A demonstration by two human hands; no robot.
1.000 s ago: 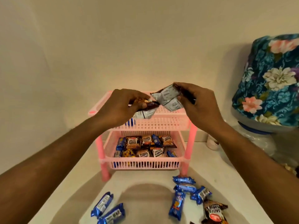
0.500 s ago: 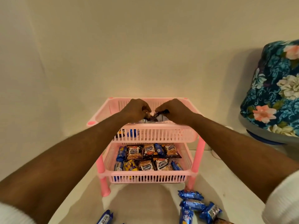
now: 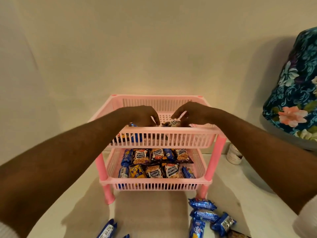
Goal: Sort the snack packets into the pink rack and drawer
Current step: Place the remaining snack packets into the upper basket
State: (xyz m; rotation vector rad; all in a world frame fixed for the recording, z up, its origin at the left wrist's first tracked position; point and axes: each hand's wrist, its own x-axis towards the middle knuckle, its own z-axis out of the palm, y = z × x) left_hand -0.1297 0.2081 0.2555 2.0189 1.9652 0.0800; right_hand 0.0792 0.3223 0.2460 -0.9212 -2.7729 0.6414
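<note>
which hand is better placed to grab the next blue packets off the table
Right, probably: the larger cluster of blue packets lies on the table under the right hand; the left hand has fewer on its side.

Upper tray's front wall (image 3: 163, 137) hides its packets (hands' fingertips too).

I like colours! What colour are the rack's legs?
Pink, a deeper pink than the baskets; the rack's legs show best in the head view.

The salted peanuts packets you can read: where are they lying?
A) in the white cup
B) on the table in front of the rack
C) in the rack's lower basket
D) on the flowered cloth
C: the salted peanuts packets lie in the lower basket of the pink rack, among blue packets.
</note>
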